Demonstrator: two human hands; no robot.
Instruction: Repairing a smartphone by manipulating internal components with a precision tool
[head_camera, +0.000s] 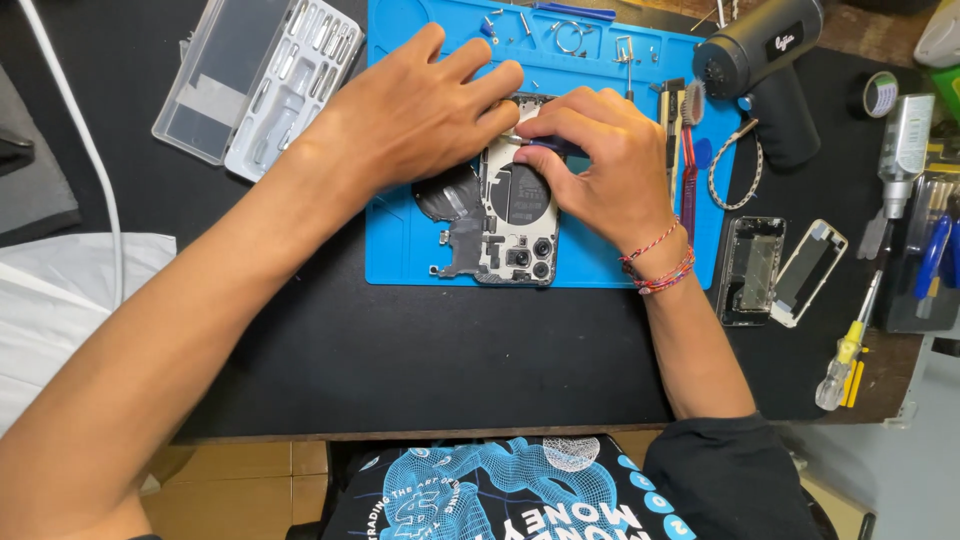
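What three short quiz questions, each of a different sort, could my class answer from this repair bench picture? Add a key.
1. True or false: the opened phone lies on the blue mat.
2. Which hand holds the thin dark tool over the phone?
A. the left hand
B. the right hand
C. neither
3. Fill in: the black heat gun lies at the mat's upper ____ corner as the camera sees it.

Key: 1 true; 2 B; 3 right.
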